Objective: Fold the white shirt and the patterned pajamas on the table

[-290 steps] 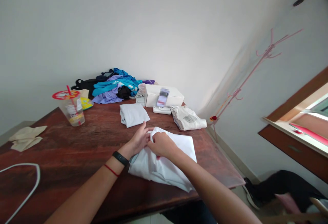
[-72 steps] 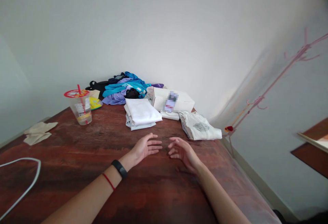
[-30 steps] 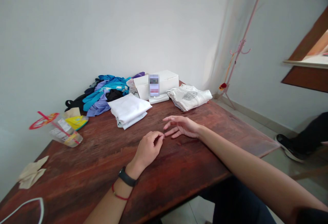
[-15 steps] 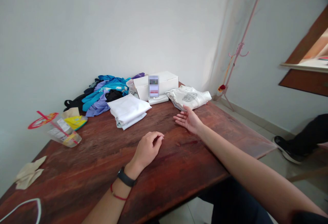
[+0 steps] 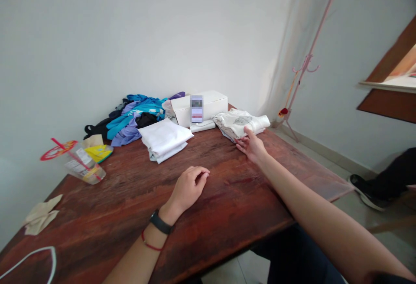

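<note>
My left hand (image 5: 191, 185) rests on the brown wooden table (image 5: 130, 206), fingers curled and the thumb tip against them, with nothing visible inside. A black band and a red string circle that wrist. My right hand (image 5: 252, 146) is stretched out at the front edge of a folded white shirt (image 5: 232, 118) with a grey print. Its thumb overlaps the edge of the cloth and the other fingers lie lower, thumb and fingers apart; whether they touch the cloth is unclear. Left of it lies a folded white cloth pile (image 5: 167, 138).
Behind stands a white box (image 5: 212, 106) with a small blurred upright item (image 5: 196, 109) in front. Blue, purple and black clothes (image 5: 133, 117) are heaped at the back left. A plastic cup (image 5: 86, 164), crumpled tissue (image 5: 42, 217) and white cable (image 5: 52, 258) lie left. Someone's shoe (image 5: 367, 193) shows right.
My right hand has moved forward and slightly right, up to the front edge of the folded shirt. My left hand has stayed in place; the view has shifted slightly.
</note>
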Demonstrator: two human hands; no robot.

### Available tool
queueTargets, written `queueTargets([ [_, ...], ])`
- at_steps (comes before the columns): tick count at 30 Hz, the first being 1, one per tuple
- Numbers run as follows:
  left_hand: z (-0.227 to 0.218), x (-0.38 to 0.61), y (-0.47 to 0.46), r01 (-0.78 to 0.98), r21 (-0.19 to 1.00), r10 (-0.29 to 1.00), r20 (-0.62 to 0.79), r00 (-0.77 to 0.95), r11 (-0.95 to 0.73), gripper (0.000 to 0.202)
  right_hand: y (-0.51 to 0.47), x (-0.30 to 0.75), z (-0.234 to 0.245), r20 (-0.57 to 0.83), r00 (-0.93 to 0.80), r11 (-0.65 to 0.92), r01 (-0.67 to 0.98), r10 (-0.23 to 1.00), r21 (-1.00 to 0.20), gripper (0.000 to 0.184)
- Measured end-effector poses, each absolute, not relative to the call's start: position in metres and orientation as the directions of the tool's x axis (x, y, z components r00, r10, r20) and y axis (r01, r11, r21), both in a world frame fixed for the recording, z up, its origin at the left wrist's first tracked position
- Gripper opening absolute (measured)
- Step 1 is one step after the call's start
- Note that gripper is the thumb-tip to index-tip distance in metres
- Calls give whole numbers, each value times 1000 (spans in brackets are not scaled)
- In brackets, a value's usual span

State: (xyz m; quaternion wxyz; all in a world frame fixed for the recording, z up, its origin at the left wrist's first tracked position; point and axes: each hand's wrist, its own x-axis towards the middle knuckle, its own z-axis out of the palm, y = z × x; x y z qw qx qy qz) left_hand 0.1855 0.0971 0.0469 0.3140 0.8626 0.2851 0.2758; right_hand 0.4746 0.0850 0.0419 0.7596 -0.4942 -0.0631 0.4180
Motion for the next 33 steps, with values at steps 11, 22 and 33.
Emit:
queueTargets([
  [11,45,185,98,281,712,662,332,672,-643,18,87,488,48,-288,604,154,-574,743,-804,18],
  [22,39,183,101,286,632,617,395,680,-720,21,89,483,45,-222,590,193,-558,776,-807,7],
  [33,41,182,99,330,592,610,366,702,-735,22,86,495,47,-280,543,173,-639,792,-750,40],
])
